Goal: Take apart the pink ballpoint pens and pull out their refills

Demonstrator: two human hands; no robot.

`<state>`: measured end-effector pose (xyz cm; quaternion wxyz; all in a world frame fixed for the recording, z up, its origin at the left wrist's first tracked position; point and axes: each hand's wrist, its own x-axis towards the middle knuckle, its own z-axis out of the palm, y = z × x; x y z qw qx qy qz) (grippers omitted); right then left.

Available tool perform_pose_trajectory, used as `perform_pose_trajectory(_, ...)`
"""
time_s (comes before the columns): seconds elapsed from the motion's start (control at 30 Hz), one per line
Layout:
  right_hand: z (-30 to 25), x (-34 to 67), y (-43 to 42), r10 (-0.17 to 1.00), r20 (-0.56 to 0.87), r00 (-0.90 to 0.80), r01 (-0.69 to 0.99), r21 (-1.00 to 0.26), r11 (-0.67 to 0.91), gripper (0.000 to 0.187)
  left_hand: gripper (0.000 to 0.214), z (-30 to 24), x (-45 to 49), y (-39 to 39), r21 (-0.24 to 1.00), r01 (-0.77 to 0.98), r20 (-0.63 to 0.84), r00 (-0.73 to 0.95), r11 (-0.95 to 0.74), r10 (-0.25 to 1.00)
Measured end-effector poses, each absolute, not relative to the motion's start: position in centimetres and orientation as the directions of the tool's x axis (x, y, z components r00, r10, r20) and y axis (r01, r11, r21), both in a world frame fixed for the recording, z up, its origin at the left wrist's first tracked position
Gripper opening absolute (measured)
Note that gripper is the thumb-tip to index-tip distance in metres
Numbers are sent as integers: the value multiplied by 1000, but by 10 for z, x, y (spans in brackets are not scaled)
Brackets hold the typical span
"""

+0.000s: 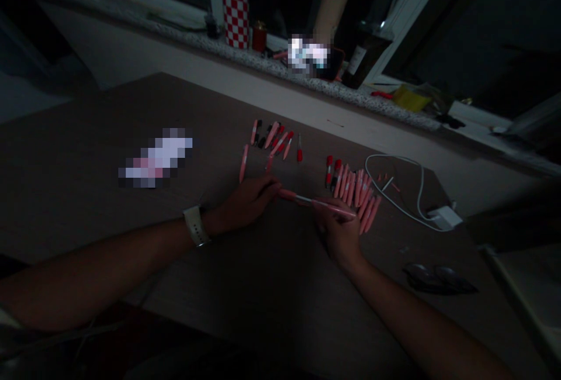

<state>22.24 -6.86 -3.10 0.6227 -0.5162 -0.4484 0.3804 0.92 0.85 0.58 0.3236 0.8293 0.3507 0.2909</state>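
My left hand [246, 201] is closed on one end of a pink pen [307, 199] held over the brown table [87, 181]. My right hand [337, 231] pinches the pen's other end, where a pink barrel lies across the fingers. A thin pale refill shows between the two pink parts. A white watch sits on my left wrist. A row of several pink pens [357, 190] lies just beyond my right hand. Loose pink and red pen parts [274, 137] are scattered beyond my left hand.
A white charger and cable [442, 216] lie at the table's right. Dark glasses [438, 277] rest near the right edge. On the stone sill behind stand a red-and-white checked bottle [235, 14], a small can and a dark bottle [366, 55]. The room is dim.
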Motion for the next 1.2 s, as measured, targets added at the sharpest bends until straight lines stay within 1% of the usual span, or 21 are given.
perform_pose_trajectory(0.2,-28,220,-67,950,127,286,-240,-950,199,24,30,5,10,9,766,367,282,547,-528,789)
perform_pose_trajectory(0.33,-30,220,-66,945,86,314,-276,-944,178,27,27,4,9,10,768,370,301,512,-523,805)
perform_pose_trajectory(0.5,-30,222,-64,940,37,339,-358,-919,165,26,28,1,9,12,782,375,289,489,-497,823)
perform_pose_trajectory(0.67,-31,222,-61,933,-16,360,-376,-918,129,27,28,2,10,11,794,360,288,486,-489,825)
perform_pose_trajectory(0.77,-32,222,-60,936,-22,352,-321,-942,99,27,26,1,9,12,785,347,308,499,-512,810)
perform_pose_trajectory(0.93,-33,224,-57,955,11,296,-143,-988,56,29,23,-5,9,15,770,352,323,504,-533,801)
perform_pose_trajectory(1.1,-31,224,-58,968,87,236,34,-996,81,35,24,-8,9,15,755,376,319,504,-537,803)
perform_pose_trajectory(1.2,-30,224,-60,967,111,230,105,-990,89,38,25,-7,9,15,746,394,323,491,-537,809)
